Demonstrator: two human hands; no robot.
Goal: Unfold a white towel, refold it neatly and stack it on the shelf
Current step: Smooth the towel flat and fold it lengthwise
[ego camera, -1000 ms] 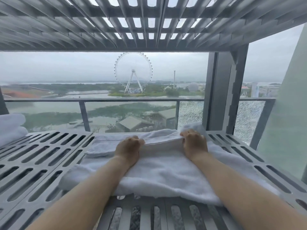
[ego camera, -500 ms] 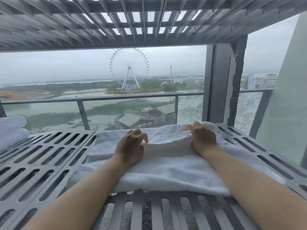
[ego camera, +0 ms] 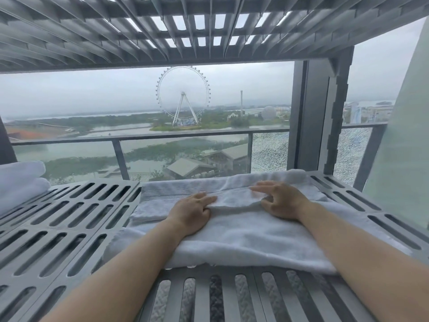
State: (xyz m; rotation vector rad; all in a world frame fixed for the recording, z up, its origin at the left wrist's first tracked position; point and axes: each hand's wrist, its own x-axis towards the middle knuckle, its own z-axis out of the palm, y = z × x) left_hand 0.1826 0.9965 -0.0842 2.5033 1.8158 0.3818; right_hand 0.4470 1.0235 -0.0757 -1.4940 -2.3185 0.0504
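White towel [ego camera: 243,238] lying in folded layers on a grey slotted shelf [ego camera: 69,228], right of centre, with its far edge close to the back of the shelf and its near edge ending at the front row of slots. The left hand [ego camera: 192,212] lies palm-down on the left half of the towel, fingers straight and close together, pointing toward a raised fold that runs across the cloth; it grips nothing. The right hand [ego camera: 281,201] lies on the right half, fingers stretched out over the same fold and slightly blurred, likewise flat and holding nothing. Both bare forearms reach in from the lower edge of the view. At the far left of the shelf, well apart from the hands, is a stack of other white towels [ego camera: 18,182]. A second slotted shelf [ego camera: 139,31] spans overhead, carried at the right rear by a grey post [ego camera: 318,117]. Behind the shelf runs a railing [ego camera: 151,137] with glass panels; the panel [ego camera: 269,154] just left of the post looks crazed. Beyond it are a Ferris wheel [ego camera: 183,96], water, low roofs and an overcast sky.
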